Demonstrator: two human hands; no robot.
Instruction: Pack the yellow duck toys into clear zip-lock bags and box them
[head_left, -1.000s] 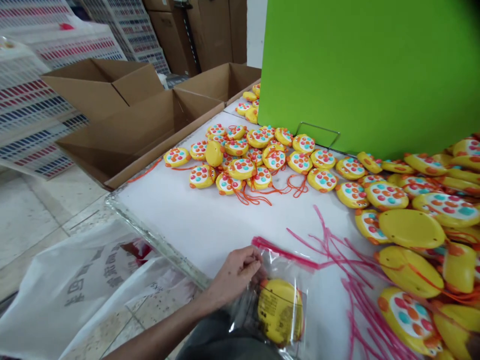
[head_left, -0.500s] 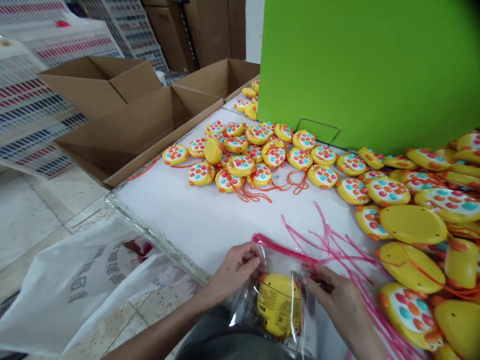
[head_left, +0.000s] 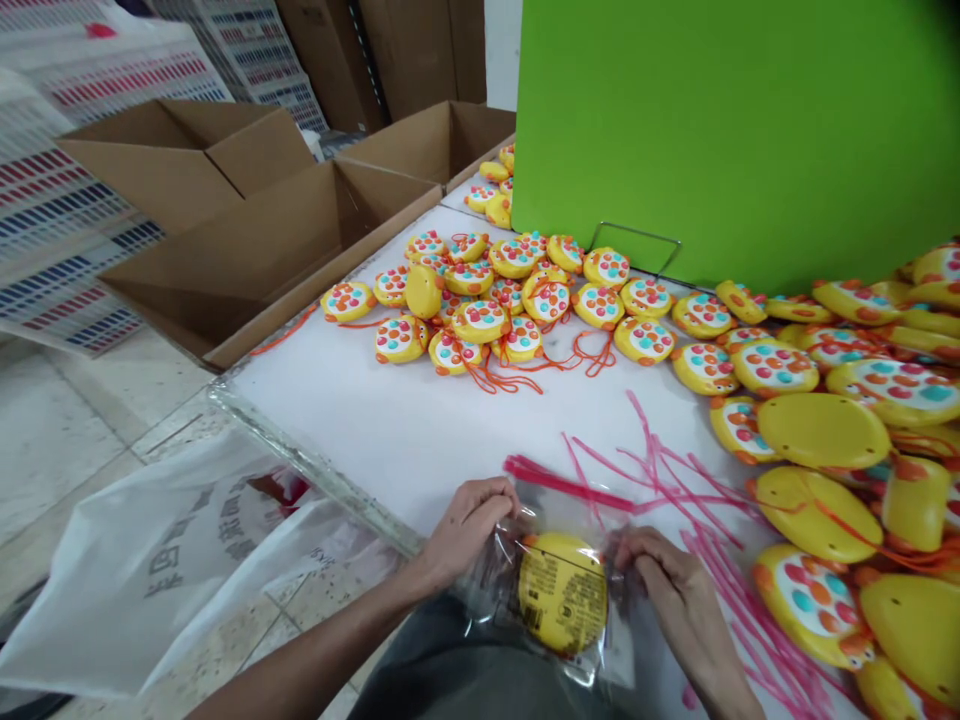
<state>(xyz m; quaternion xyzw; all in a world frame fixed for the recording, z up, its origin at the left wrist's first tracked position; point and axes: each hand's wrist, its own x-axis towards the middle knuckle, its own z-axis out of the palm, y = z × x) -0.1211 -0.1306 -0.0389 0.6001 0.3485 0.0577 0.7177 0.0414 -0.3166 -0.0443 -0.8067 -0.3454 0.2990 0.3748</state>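
My left hand [head_left: 472, 522] pinches the upper left side of a clear plastic bag [head_left: 551, 510]. My right hand [head_left: 667, 580] is closed on the bag's right side, thumb and fingers together. Through the film shows a yellow oval toy [head_left: 562, 592], its back with dark printing turned up; the print may be on the bag. A pink strip [head_left: 566, 482] runs along the bag's top edge; whether it is joined to the bag I cannot tell. Loose pink strips [head_left: 720, 560] lie on the table just beyond and beside my right hand.
Yellow toys with coloured dots and orange cords [head_left: 480, 320] lie mid-table, and a bigger heap [head_left: 821, 430] fills the right. A green board [head_left: 720, 130] stands behind. Open cartons [head_left: 277, 250] adjoin the table's left edge. A white sack [head_left: 172, 570] lies lower left, near stacked crates [head_left: 67, 230].
My right hand has shifted from near the pink strip down to the bag's right side. The bag lies flatter, with the toy's back facing me more squarely.
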